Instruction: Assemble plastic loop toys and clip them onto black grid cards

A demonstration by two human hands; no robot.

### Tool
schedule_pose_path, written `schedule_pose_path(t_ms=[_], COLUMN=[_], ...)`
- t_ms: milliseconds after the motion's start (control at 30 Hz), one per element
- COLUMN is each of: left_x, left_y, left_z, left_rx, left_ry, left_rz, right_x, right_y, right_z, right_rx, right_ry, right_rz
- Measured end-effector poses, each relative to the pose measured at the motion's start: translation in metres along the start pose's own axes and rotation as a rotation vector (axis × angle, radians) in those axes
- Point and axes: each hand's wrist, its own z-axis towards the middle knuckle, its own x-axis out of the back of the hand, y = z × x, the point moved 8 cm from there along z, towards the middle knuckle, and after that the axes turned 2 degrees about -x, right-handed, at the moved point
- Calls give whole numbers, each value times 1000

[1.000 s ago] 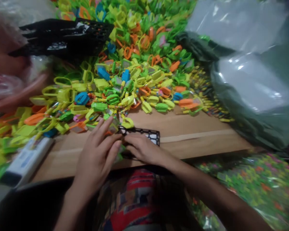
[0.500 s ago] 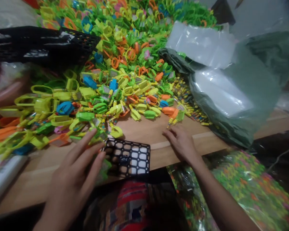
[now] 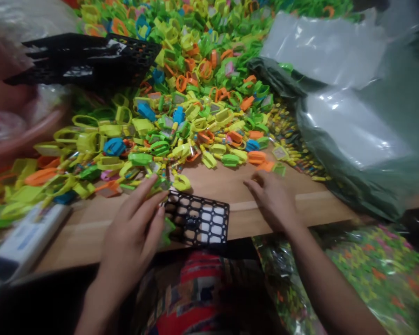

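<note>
My left hand (image 3: 134, 232) rests over the left end of a black plastic grid basket (image 3: 214, 222), fingers stretched and apart. A green plastic piece (image 3: 166, 231) shows beside its thumb; whether the hand touches it, I cannot tell. On the wooden table, my right hand (image 3: 274, 197) has thumb and fingertips drawn together around something small and partly hidden. Just beyond those fingertips lie an orange plastic piece (image 3: 265, 166) and a pale green one (image 3: 279, 169). Watch-shaped plastic toys (image 3: 150, 148) in yellow, green, orange and blue are heaped in front of both hands.
Thin yellow sticks (image 3: 302, 158) with coloured bands lie beside a dark green bag (image 3: 370, 186) holding clear plastic sheets (image 3: 352, 125). More black grid baskets (image 3: 80, 60) are at upper left. A white box (image 3: 31, 239) sits at left. Filled clear bags (image 3: 380, 270) stand below the table edge.
The view has shifted, so the scene sits farther right. My right fingertips have come up to where yellow sticks showed beside the orange pieces; those sticks are mostly hidden now. My left hand stays by the basket.
</note>
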Motion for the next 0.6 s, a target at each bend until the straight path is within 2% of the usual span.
schedule_pose_path(t_ms=[100,167,233,300,367,467,533,600], left_x=[0,0,0,0,-1,-1,-2,-3], left_y=[2,2,2,2,2,2,1,2], left_z=[1,1,1,0,-1,0,0,0], left_rx=[7,16,28,37,40,37,38,38], left_ry=[-6,-16,-33,-55,-69,-83,-87,-90], left_rz=[-17,-29,-24,-4,11,19,21,22], right_x=[-6,-7,-6,-6,-10,-27,-41,-54], right_y=[15,21,12,-20,-67,-135,-163,-178], right_z=[-6,-7,-8,-12,-21,-41,-52,-58], right_rx=[-109,-178,-170,-58,106,318,395,462], right_ry=[-22,35,91,48,-101,-358,-448,-470], right_rz=[205,408,630,835,969,1042,1042,998])
